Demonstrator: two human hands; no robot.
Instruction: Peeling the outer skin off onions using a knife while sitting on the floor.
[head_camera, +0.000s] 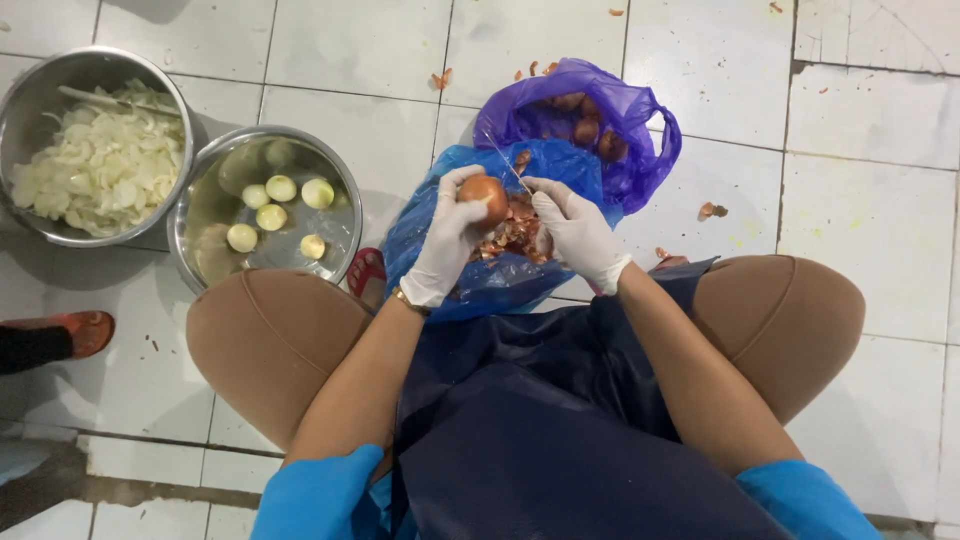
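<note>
My left hand (447, 240), in a white glove, grips a brown unpeeled onion (485, 192) over a blue plastic bag (440, 225) that holds onion skins (512, 235). My right hand (577, 235), also gloved, holds a thin knife (505, 160) with its blade against the onion's top. Behind the blue bag lies an open purple bag (600, 120) with several unpeeled onions inside. I sit low, knees apart, a dark apron over my lap.
A steel bowl (200, 200) with water and several peeled onions stands left of my knee. Further left is a steel bowl (30, 110) of sliced onion. Skin scraps dot the white tiled floor. Another person's foot in an orange sandal (85, 330) is at the left edge.
</note>
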